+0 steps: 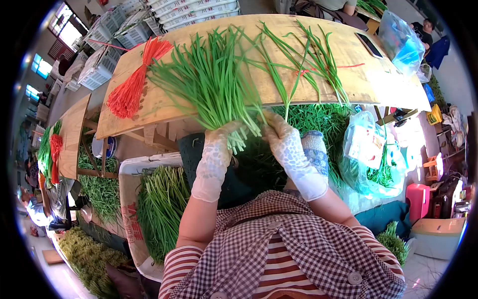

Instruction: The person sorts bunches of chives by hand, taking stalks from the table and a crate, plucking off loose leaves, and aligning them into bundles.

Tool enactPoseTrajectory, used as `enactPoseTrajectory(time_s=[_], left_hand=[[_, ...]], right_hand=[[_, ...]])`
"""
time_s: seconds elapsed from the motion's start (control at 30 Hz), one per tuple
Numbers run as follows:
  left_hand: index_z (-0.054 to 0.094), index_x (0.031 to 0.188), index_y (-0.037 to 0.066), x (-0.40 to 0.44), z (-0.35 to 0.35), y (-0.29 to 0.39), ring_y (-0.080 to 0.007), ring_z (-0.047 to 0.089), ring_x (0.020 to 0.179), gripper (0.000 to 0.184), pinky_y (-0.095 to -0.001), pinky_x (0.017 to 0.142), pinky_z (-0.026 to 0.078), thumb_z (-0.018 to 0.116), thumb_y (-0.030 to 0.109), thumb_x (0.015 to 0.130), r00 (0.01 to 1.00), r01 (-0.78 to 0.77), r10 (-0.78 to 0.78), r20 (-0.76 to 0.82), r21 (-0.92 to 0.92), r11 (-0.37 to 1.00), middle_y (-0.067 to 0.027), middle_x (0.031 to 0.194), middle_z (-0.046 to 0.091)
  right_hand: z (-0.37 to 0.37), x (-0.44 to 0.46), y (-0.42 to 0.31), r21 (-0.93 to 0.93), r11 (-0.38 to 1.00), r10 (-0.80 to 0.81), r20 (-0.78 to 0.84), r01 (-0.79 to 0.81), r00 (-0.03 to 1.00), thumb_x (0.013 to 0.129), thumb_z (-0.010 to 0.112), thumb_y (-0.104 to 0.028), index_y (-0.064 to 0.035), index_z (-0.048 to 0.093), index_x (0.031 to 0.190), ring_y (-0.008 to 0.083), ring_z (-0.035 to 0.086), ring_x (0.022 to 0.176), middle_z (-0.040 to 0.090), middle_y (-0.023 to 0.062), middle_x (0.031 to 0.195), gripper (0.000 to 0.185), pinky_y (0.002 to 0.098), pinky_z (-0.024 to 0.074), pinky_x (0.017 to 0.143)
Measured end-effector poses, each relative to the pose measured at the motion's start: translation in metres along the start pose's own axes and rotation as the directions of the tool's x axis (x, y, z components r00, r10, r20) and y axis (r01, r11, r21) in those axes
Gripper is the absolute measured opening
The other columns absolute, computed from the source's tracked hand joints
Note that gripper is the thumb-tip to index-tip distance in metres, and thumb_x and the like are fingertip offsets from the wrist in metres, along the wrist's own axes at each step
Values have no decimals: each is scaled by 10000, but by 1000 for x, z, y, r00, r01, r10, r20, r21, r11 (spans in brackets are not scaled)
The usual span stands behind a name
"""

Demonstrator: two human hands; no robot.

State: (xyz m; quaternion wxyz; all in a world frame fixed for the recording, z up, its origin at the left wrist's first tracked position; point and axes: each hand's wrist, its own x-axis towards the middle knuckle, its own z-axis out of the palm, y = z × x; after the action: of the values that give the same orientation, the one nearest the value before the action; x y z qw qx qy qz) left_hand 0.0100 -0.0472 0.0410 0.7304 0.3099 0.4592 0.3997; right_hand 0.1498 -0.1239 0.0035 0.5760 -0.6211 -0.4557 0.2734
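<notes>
My left hand (222,134), in a white patterned glove, is closed around the lower stems of a large bunch of garlic chives (211,74). Their pale cut ends point toward me and the green leaves fan out over the wooden table. Close beside it, my right hand (282,133), gloved alike, has its fingers pinched at the bunch's right edge on a few chive stalks (260,113), whose leaves are blurred. Right of the bunch, some loose chives (284,74) lie on the table, with a red tie (304,72) among them.
A bundle of red ties (132,82) lies at the table's left (164,112); a phone (369,45) lies at its right. A white crate (130,199) of chives stands at my left. Plastic bags (373,154) and loose greens (318,117) are at right. Other people sit at left and behind.
</notes>
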Motion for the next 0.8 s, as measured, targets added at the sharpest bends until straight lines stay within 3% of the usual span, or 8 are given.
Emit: enactPoseTrajectory(time_s=[0.13, 0.2, 0.27, 0.33, 0.43, 0.53, 0.63, 0.8], left_hand=[[634, 1036, 13, -2, -1, 10, -191, 668, 829, 232, -294, 739, 560, 640, 14, 804, 981, 156, -140, 136, -111, 982, -94, 956, 679], [636, 1052, -1, 13, -8, -3, -180, 651, 780, 235, -285, 682, 534, 639, 100, 840, 915, -303, 258, 309, 105, 947, -91, 916, 675], [639, 1061, -1, 36, -10, -8, -163, 643, 761, 263, -259, 644, 507, 650, 160, 853, 947, 87, -80, 312, -8, 996, -104, 924, 660], [598, 1113, -37, 22, -4, 0, -190, 643, 789, 302, -293, 766, 524, 627, 94, 843, 943, 116, -105, 314, -15, 993, -119, 958, 658], [533, 1193, -67, 8, 4, -8, -240, 640, 789, 379, -360, 833, 537, 608, 25, 833, 975, 78, -29, 219, -219, 973, -149, 974, 633], [524, 1178, -69, -11, 8, -3, -246, 643, 802, 363, -390, 834, 543, 595, -28, 825, 968, -4, 50, 244, -187, 982, -133, 943, 623], [538, 1123, -58, 9, 11, -19, -239, 640, 796, 302, -380, 820, 543, 587, -48, 825, 977, 58, -8, 213, -227, 972, -118, 919, 620], [552, 1065, -44, 7, 3, -11, -240, 648, 799, 249, -350, 772, 558, 604, -58, 821, 987, 62, -33, 160, -183, 981, -116, 931, 633]], right_hand=[[11, 7, -4, -158, 980, -116, 41, 121, 992, 900, 539, -3, 19, 544, 1259, 220, 636, 1036, 650, 188, 1128, 360, 305, 489, 885], [14, 4, -5, -143, 980, -131, 54, 137, 990, 897, 556, -16, 7, 555, 1252, 235, 636, 1055, 650, 207, 1121, 356, 313, 489, 891], [8, 1, -14, -234, 955, -163, 108, 184, 981, 876, 579, -49, 11, 583, 1186, 323, 648, 962, 654, 230, 1037, 315, 370, 518, 805], [0, -1, -21, -225, 912, -338, 67, 344, 939, 882, 603, -117, 4, 631, 1044, 368, 659, 845, 667, 227, 921, 205, 407, 534, 712], [-38, -11, -46, -233, 970, 37, -124, -65, 992, 891, 621, -204, -6, 644, 957, 351, 669, 808, 674, 216, 869, 210, 409, 529, 683], [-53, 10, -25, -343, 922, 92, -253, -178, 963, 860, 662, -321, 20, 647, 959, 306, 679, 758, 688, 188, 839, 355, 391, 525, 674], [-32, 33, -1, 304, 920, 264, -8, -249, 965, 910, 627, -232, 81, 629, 1010, 183, 663, 711, 691, 125, 806, 329, 301, 534, 650], [-28, 33, -4, 100, 940, 332, -64, -325, 941, 905, 647, -215, 64, 652, 1032, 118, 635, 697, 691, 88, 806, 307, 245, 512, 622]])
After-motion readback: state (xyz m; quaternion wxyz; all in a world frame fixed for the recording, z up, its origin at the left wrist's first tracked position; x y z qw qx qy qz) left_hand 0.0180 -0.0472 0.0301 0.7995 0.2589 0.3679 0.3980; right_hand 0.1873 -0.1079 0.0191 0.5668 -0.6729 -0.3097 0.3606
